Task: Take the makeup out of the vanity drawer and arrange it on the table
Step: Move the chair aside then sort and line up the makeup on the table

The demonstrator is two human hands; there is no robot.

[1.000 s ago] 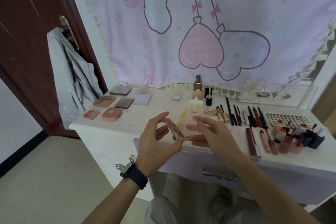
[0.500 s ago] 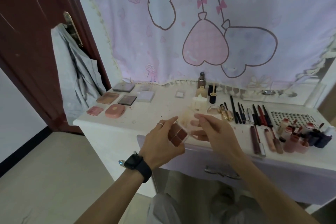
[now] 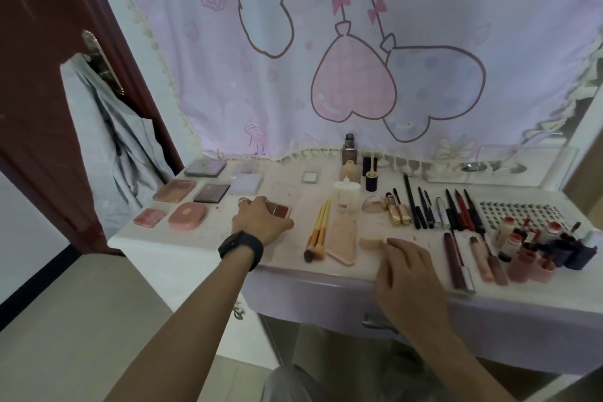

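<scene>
- Palette, small, dark red pans: flat on the desk, left of centre, about midway between the front and back edges.
- Left hand sits over its left end, back of hand up, fingers curled down onto it. We read that as a hold. Only the right part of the palette shows past the fingers.
- Long axis, as far as we see it, runs roughly parallel to the desk's front edge. Free rounded end points right, toward the brushes.
- Pink compact lies to its left, nearer the left edge, apart from it.
- Right hand rests at the front edge, right of centre, fingers loosely bent, holding nothing. Fingertips are just beside a pale round puff; we cannot tell if they touch.
</scene>
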